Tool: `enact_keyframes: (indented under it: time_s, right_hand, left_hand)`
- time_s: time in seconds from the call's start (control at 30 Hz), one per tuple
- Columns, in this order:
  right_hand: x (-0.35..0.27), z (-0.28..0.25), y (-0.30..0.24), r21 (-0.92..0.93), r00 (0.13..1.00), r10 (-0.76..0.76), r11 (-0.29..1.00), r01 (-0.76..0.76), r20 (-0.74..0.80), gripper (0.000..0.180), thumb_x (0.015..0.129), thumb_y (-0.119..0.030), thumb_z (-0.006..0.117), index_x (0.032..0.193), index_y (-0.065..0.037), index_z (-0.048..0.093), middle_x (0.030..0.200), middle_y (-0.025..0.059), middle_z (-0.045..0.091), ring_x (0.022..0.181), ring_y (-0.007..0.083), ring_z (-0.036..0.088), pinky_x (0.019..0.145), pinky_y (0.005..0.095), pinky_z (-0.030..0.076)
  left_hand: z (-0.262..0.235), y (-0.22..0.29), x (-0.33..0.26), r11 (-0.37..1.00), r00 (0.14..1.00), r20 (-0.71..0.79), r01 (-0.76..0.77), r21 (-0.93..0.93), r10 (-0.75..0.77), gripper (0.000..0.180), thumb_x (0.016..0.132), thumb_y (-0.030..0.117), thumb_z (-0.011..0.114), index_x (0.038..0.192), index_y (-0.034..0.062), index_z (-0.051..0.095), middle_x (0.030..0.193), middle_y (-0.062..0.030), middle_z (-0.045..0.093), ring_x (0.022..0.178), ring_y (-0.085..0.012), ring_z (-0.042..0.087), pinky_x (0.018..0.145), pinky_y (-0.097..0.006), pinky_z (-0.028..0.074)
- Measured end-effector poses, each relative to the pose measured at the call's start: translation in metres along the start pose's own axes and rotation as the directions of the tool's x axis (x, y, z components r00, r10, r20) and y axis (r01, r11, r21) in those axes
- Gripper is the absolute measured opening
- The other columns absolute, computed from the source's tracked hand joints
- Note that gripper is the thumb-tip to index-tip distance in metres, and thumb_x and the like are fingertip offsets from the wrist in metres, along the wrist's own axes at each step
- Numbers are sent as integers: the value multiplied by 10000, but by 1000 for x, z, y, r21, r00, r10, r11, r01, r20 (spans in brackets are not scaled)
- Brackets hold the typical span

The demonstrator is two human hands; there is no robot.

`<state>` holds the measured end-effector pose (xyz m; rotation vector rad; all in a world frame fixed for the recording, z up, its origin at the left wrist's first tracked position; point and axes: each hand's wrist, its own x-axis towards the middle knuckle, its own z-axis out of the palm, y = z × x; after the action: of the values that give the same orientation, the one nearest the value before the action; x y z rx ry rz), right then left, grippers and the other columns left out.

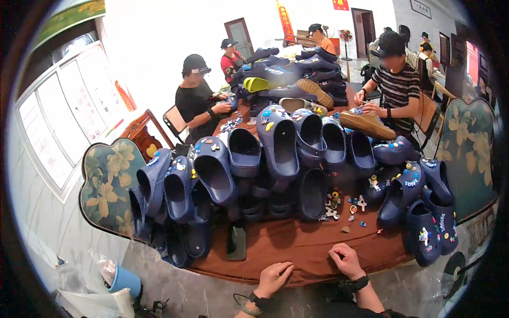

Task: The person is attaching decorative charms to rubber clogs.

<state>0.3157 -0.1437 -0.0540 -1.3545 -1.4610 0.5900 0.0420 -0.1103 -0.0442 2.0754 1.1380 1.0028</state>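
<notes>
My left hand [273, 277] rests on the near edge of the brown-covered table [302, 249], fingers loosely curled and holding nothing. My right hand [347, 261] lies on the brown cloth just to its right, fingers bent, also without anything in it. Beyond both hands sits a scatter of small coloured shoe charms [344, 206]. Piles of dark blue clogs [275, 159] fill the table behind the charms, many with charms stuck on them. A dark phone [236, 242] lies flat on the cloth to the left of my left hand.
Several people in black caps sit around the far end of the table, one in a black shirt [199, 100], one in a striped shirt [395, 85] beside a tan clog [367, 125]. Floral chair backs [106, 185] flank the table. A plastic bag [114, 289] lies lower left.
</notes>
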Motion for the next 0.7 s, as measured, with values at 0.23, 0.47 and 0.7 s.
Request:
enact_keyframes:
  time_s: [0.23, 0.47, 0.7]
  right_hand:
    - [2, 2, -3, -75, 997, -69, 995, 71, 22, 80, 842, -87, 708, 887, -28, 676, 931, 135, 673, 903, 308, 650, 810, 373, 521]
    - [-5, 2, -9, -49, 996, -46, 998, 42, -71, 48, 856, -46, 694, 884, -13, 675, 889, 121, 669, 837, 287, 654, 761, 353, 529]
    - [-16, -14, -4, -148, 951, -170, 980, 135, -257, 81, 882, -50, 662, 948, -4, 662, 941, 133, 667, 894, 309, 654, 786, 363, 534]
  left_hand:
    - [7, 0, 2, 987, 986, -130, -89, 134, 107, 58, 867, 114, 704, 906, 71, 712, 805, -72, 688, 732, -247, 658, 628, -339, 519]
    - [10, 1, 5, 978, 982, -118, -124, 165, 144, 47, 851, 99, 710, 888, 71, 711, 797, -72, 679, 725, -255, 652, 633, -351, 517]
    - [5, -1, 3, 980, 991, -86, -85, 180, 102, 88, 896, 79, 669, 911, 2, 708, 814, -133, 671, 740, -280, 645, 667, -357, 506]
